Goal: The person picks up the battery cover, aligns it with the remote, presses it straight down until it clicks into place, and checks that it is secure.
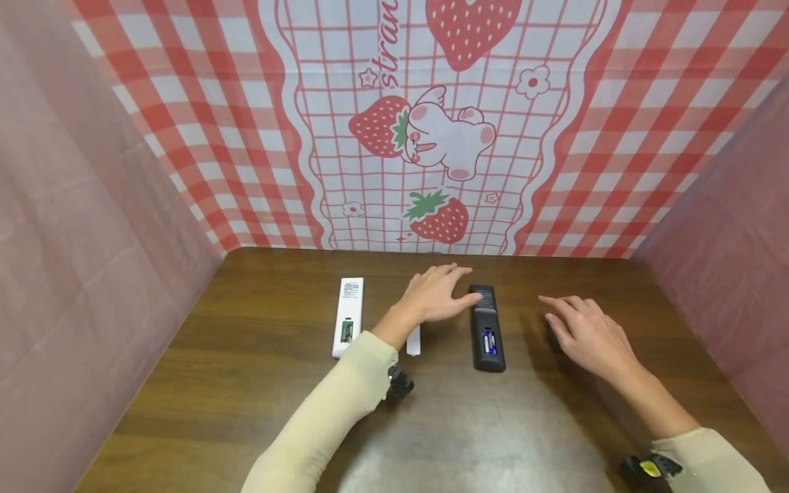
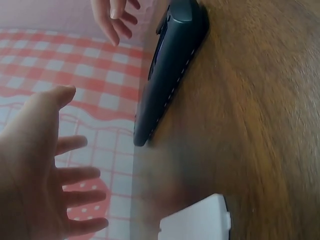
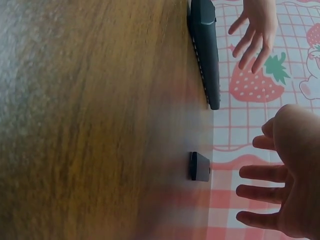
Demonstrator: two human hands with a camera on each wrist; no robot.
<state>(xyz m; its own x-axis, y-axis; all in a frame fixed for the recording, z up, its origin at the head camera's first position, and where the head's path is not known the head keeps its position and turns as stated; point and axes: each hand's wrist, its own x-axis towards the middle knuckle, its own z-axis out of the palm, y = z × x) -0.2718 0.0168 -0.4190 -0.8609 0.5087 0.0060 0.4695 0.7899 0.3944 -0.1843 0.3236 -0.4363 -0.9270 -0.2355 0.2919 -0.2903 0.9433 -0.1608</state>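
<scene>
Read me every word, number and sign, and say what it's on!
"stran", sideways on the strawberry-print cloth, cut off at the top.
Label on the white remote control: too small to read.
Label on the black remote control: too small to read.
Blue batteries: no readable markings.

Brown wood-grain table [image 1: 197,397], red-and-white checked cloth [image 1: 246,103] hanging behind it, its white grid panel [image 1: 335,130] printed with red strawberries [image 1: 446,220], pale cartoon animal [image 1: 464,145] lying sideways, small flowers [image 1: 533,82], plain pink curtains [image 1: 80,239] at left and right.
</scene>
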